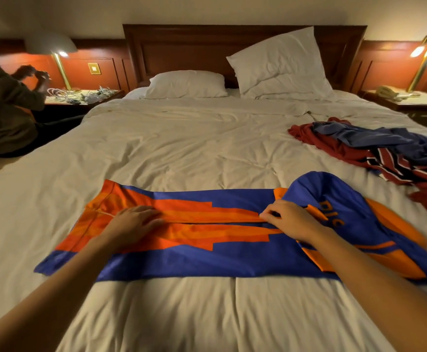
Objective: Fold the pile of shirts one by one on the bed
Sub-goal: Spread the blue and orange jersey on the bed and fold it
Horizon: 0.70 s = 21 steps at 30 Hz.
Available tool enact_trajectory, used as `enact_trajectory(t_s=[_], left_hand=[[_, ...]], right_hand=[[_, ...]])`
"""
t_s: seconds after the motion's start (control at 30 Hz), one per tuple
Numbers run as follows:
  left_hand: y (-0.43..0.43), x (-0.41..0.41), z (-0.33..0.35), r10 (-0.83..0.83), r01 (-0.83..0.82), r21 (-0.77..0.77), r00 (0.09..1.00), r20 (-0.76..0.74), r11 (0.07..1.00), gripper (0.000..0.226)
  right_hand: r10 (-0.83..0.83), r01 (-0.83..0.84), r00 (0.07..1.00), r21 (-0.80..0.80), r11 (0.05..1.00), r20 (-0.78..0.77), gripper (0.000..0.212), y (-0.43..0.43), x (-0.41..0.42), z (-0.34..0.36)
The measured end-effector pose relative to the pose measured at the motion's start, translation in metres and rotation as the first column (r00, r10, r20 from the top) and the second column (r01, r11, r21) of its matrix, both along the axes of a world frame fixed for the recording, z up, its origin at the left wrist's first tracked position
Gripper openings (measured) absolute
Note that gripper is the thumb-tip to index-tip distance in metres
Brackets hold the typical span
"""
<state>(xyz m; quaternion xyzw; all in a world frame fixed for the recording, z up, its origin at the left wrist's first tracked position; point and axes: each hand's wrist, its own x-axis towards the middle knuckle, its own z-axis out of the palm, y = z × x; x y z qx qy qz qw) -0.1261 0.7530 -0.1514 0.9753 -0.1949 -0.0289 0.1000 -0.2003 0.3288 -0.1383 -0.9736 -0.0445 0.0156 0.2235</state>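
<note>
**While 1 shirt is mid-fold, the pile waits**

Although the blue and orange shirt (207,260) lies spread across the near part of the bed (182,148), its folding looks only part done. Both long sides are turned in so that their orange edges meet along a centre line. The right end, with a sleeve and some lettering, is bunched up and flopped loosely over.

The left hand (133,222) rests flat on the left part of the shirt, fingers (151,217) straight and pressing the cloth down. The right hand (291,219) is at the centre line beside the bunched end, pinching the orange edge of the fold. I judge that the crosswise folds are not yet made.

No finished, folded shirt shows anywhere on the bed, so this seems to be 1 of the first. The pile (385,148) lies well apart on the far right of the bed. It is a loose heap in which a red, a blue and a striped garment can be told, so at least 3 are left.

The shirt's cloth is thin, smooth and slightly glossy, blue with stepped orange bands. It looks slippery and may slide out of its folds.
</note>
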Motion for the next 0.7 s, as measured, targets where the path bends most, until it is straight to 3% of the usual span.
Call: enact_trajectory(t_s=[0.07,0.13,0.2,0.3,0.53,0.63,0.7], left_hand=[[-0.029,-0.003,-0.009,0.028,-0.029,-0.022,0.999,-0.044,0.999,0.094],[-0.063,-0.005,-0.015,0.048,-0.051,-0.059,0.998,-0.044,0.997,0.071],[-0.098,-0.001,-0.019,0.039,-0.045,-0.11,0.998,-0.057,0.993,0.061],[-0.154,0.008,-0.023,-0.037,0.018,-0.179,0.994,-0.103,0.984,0.058],[-0.271,0.02,-0.016,-0.19,0.177,-0.397,0.982,0.004,0.901,0.035],[-0.288,0.029,-0.03,-0.215,0.218,-0.359,0.975,0.047,0.907,0.049],[-0.288,0.035,-0.046,-0.181,0.198,-0.273,0.98,0.087,0.941,0.055]], right_hand=[[-0.05,0.049,0.99,0.011,0.999,0.129,0.024,-0.008,-0.001,0.004],[-0.102,0.117,0.951,-0.036,0.992,0.292,0.02,-0.028,0.002,0.005],[-0.178,0.206,0.928,-0.052,0.977,0.327,0.029,-0.054,0.007,0.008],[-0.245,0.26,0.946,-0.043,0.965,0.213,0.04,-0.094,0.021,0.009],[-0.06,0.048,0.991,0.097,0.994,0.121,0.044,-0.119,0.066,0.008],[0.064,-0.064,0.998,-0.016,0.998,0.024,0.051,-0.111,0.083,0.008],[0.047,-0.054,0.997,-0.099,0.994,-0.064,0.061,-0.107,0.089,0.008]])
